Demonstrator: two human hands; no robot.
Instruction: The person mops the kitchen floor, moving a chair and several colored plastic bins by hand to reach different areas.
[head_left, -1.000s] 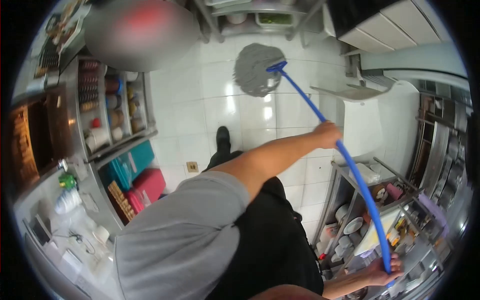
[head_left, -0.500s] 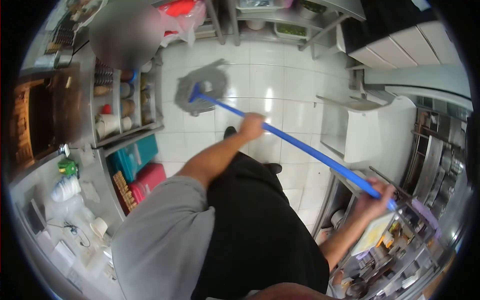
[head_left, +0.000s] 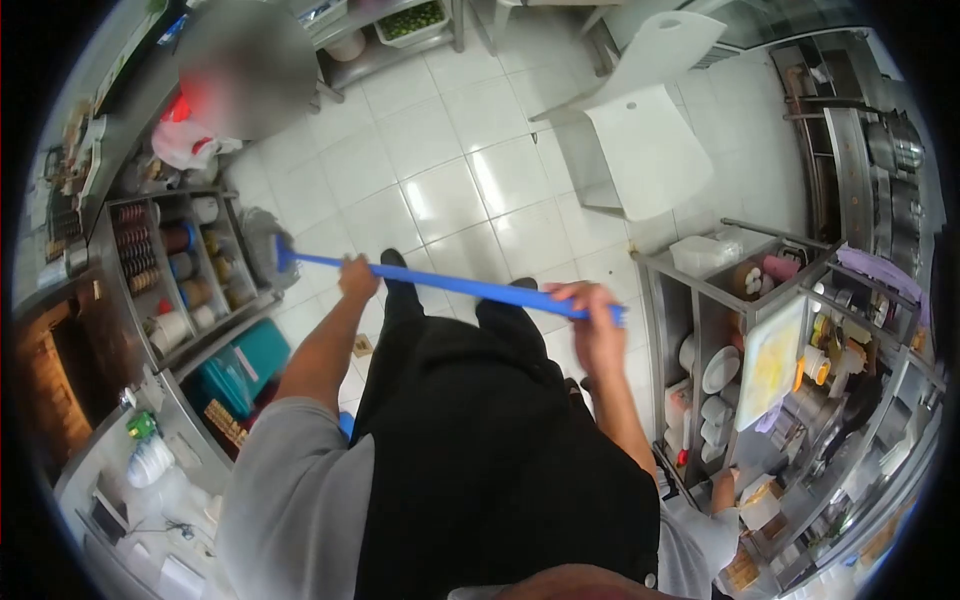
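A long blue handle (head_left: 450,284) runs across in front of my body, sloping slightly down to the right. My left hand (head_left: 358,278) is closed around it near its lower end. Near the top end, my right hand (head_left: 592,318) grips the same handle. A grey mop head (head_left: 268,250) is attached at the far left end and lies on the tiled floor (head_left: 432,195), beside the metal shelf unit. My feet stand on the tiles just beyond the handle.
A white chair (head_left: 650,150) stands at the upper right. Metal shelving with dishes (head_left: 690,275) is on the right. A shelf unit with jars (head_left: 180,260) and teal bins (head_left: 240,368) line the left. Another person's hand (head_left: 724,490) shows at lower right.
The view has turned to the right. The mop head now lies further left and close to the shelf unit, and the handle is nearer level. Both hands remain closed on it.
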